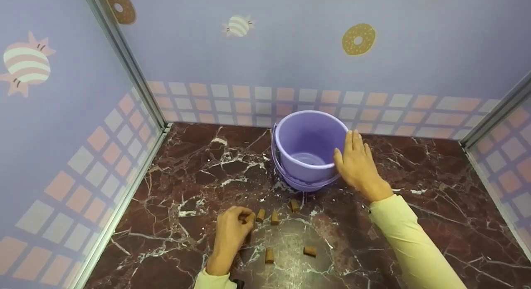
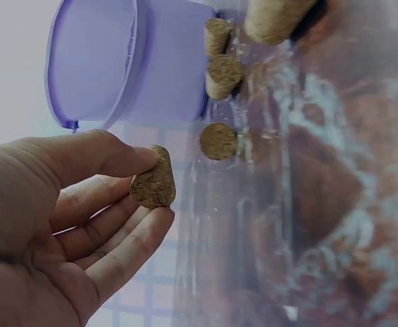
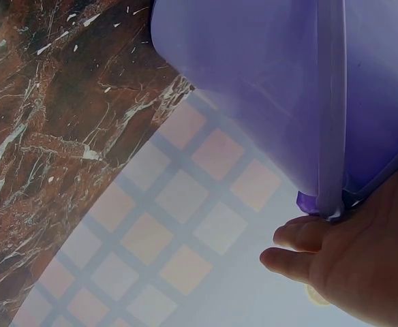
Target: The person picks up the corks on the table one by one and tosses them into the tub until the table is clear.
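Note:
My left hand [image 1: 230,233] is low over the floor and pinches a cork stopper [image 2: 152,184] between thumb and fingertips, as the left wrist view shows. Just right of it, several more corks [image 1: 274,217] lie loose on the floor, some standing close together and others nearer the front. A purple bucket [image 1: 309,173] stands upright at the back, its inside bare and its handle hanging down in front. Against the bucket's right rim rests my right hand [image 1: 357,162], fingers extended. The right wrist view shows this hand [image 3: 369,252] beside the rim where the handle joins.
Dark red marbled flooring [image 1: 186,189] with white veins spreads all around. Behind the bucket rises a lilac wall [image 1: 290,61] with candy and doughnut pictures and a checked band. Side panels [image 1: 95,127] enclose the area at left and right.

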`<state>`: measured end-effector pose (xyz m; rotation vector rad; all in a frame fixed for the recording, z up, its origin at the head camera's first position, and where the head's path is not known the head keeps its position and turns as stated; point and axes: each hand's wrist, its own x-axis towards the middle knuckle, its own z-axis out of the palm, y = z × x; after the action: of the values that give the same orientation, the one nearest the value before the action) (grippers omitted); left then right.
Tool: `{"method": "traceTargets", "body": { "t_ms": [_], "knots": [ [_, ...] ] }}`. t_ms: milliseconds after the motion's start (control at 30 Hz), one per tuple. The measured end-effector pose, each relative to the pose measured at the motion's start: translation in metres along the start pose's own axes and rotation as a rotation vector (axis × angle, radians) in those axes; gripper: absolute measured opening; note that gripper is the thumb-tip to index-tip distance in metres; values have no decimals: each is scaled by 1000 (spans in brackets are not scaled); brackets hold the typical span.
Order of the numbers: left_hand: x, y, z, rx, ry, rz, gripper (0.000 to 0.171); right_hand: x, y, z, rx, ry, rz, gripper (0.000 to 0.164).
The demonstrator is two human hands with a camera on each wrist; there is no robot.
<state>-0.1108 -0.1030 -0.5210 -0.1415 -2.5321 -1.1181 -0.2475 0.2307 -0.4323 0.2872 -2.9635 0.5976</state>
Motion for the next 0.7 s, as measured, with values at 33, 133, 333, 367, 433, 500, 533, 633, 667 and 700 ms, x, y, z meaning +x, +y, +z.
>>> {"method": "traceTargets", "body": {
  "t_ms": [33,133,333,367,433,500,533,633,667,700],
  "knots": [
    [2,1,-1,-5,0,2,13,0,0,0,-1,2,-1,72],
    [7,4,-2,-13,-5,2,14,0,0,0,-4,3,-3,72],
    [18,11,-4,-29,-7,11,15,0,0,-1,-4,-7,5,72],
    [20,12,-4,-29,-1,26,15,0,0,-1,-3,-10,6,72],
    [24,14,-5,-16,16,60,15,0,-1,-1,-5,-18,10,73],
    [28,17,-6,-5,31,88,16,0,-1,-1,-8,-25,14,73],
    [30,19,-6,1,39,102,16,0,-2,-1,-10,-28,15,73],
    [37,24,-7,-1,48,115,15,0,-1,-1,-12,-32,16,73],
    [39,26,-7,-4,51,118,15,0,-1,-1,-13,-31,16,73],
    [41,27,-7,-8,53,120,14,0,-1,-1,-13,-29,15,73]
  ]
}}
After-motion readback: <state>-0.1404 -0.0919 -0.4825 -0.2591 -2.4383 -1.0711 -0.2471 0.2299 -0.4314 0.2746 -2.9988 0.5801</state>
